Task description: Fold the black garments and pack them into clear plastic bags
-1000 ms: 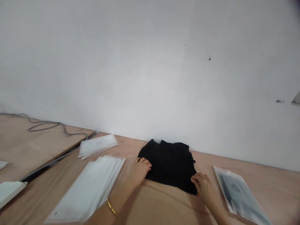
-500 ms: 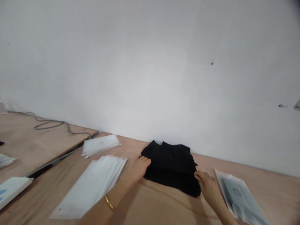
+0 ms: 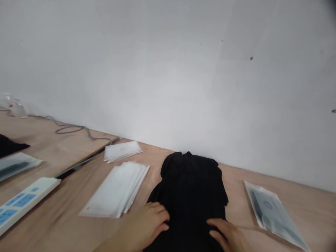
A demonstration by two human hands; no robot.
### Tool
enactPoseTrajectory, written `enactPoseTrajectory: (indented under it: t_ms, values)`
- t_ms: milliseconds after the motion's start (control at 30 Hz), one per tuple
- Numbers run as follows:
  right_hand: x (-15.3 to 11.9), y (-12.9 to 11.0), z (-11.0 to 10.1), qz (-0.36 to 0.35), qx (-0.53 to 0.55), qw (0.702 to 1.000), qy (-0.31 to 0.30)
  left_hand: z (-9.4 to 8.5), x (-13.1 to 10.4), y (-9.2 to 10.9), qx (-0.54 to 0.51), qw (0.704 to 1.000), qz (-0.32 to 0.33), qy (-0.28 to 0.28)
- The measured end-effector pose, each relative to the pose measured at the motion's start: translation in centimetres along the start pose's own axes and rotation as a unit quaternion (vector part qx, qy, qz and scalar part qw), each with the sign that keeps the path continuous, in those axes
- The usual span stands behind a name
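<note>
A black cloth garment (image 3: 190, 189) lies spread on the wooden table, its far end close to the wall and its near end running out of the bottom of the view. My left hand (image 3: 148, 224) rests on its left side, fingers lying on the fabric and thumb a little apart. On the right side, my right hand (image 3: 229, 236) touches the cloth with forefinger and thumb apart. Left of the garment is a stack of frosted plastic bags (image 3: 115, 190). To the right lies a clear bag (image 3: 275, 213) with something dark inside.
More flat bags (image 3: 122, 150) lie near the wall. A white power strip (image 3: 28, 201) with blue sockets sits at the left, by the gap between two tabletops. Beyond are a filled bag (image 3: 18, 164), a dark cloth (image 3: 10, 145) and a grey cable (image 3: 70, 128).
The black garment has been unfolded toward me and now covers more table. Both hands have come nearer, their fingers no longer at the folded edge. My view has shifted left.
</note>
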State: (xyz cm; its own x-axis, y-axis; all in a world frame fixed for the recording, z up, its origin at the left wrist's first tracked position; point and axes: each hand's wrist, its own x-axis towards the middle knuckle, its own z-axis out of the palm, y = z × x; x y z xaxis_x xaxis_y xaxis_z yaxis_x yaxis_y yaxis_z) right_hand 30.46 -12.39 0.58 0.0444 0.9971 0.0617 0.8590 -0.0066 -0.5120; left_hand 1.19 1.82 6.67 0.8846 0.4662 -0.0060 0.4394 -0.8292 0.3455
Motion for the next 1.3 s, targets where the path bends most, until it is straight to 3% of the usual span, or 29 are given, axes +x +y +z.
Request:
enactPoseTrajectory:
  t_ms: [133,233,333,433,533,633,767,933,1100,1200,1300]
  values:
    - [3.0,-1.7,2.5,-0.015,-0.084,0.994,-0.061,1.7,2.2,-0.6,0.005,1.000,0.010,0.000]
    - [3.6,-1.1,3.0,-0.013,-0.093,0.992,-0.084,2.6,3.0,-1.7,0.011,1.000,-0.001,-0.014]
    - [4.5,1.0,1.5,-0.011,-0.084,0.996,0.010,1.8,5.1,-2.1,0.006,0.998,-0.036,0.058]
    - [6.4,3.4,-0.8,0.014,-0.106,0.988,0.112,0.7,9.2,-2.1,-0.001,0.988,-0.100,0.120]
    - [8.3,5.2,-2.5,0.044,-0.115,0.985,0.122,0.6,13.2,-2.8,-0.009,0.985,-0.123,0.118]
    - [9.1,6.4,-3.3,0.052,-0.109,0.987,0.105,1.2,15.1,-3.9,-0.024,0.987,-0.124,0.101]
    - [8.9,7.1,-3.8,0.042,-0.098,0.990,0.094,1.5,14.7,-5.1,-0.041,0.989,-0.108,0.088]
    - [7.5,6.2,-4.1,0.017,-0.091,0.990,0.102,0.2,13.2,-4.4,-0.019,0.996,-0.032,0.084]
    - [4.9,5.4,-2.1,-0.034,-0.160,0.979,0.117,0.3,10.9,-3.4,0.030,0.996,0.061,0.055]
    - [3.3,5.3,-0.8,-0.048,-0.187,0.978,0.080,1.0,9.2,-3.7,0.054,0.994,0.087,0.035]
    - [2.7,4.5,-0.9,-0.040,-0.181,0.981,0.053,1.1,8.3,-3.7,0.070,0.993,0.091,0.026]
